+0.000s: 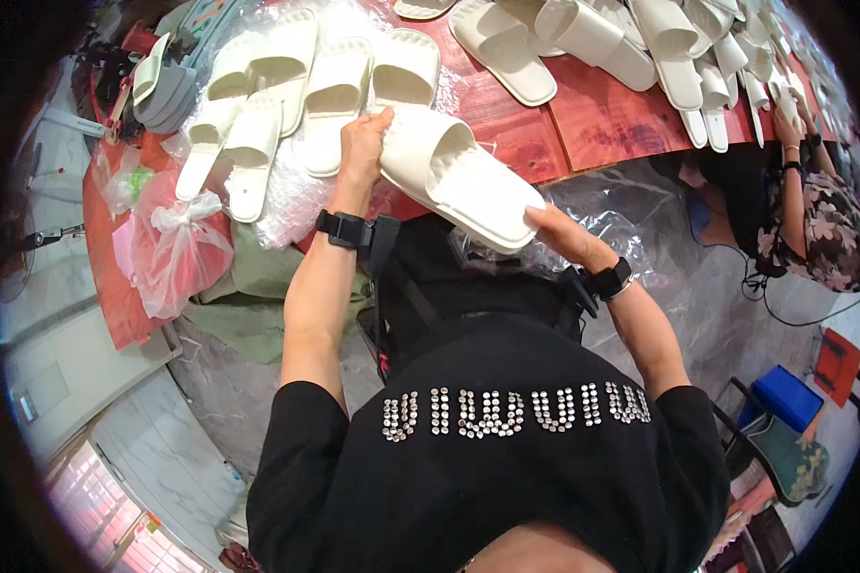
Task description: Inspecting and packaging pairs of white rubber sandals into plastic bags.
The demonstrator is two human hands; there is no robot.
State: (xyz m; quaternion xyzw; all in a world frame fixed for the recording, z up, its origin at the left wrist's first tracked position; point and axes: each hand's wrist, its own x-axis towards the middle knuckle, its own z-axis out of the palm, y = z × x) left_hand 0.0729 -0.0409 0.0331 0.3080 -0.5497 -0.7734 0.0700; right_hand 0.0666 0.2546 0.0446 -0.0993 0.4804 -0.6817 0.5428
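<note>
Both my hands hold a cream-white slipper (492,191) tilted in front of me, just over the near edge of the table. My left hand (361,148) grips its toe end beside the wide strap. My right hand (566,232) pinches the heel end, thumb on top and the other fingers mostly hidden underneath. Just beyond my left hand, several matching slippers (337,81) lie on clear plastic wrap (291,196). More pale slippers (506,57) are spread along the far side of the table.
The red wooden table (602,124) curves across the top. Left of me hang a tied pink plastic bag (183,250) and green cloth (248,286). Clear film (602,215) lies below the table edge. At the right, another person's arm (793,191) reaches among slippers. A blue box (786,396) sits behind.
</note>
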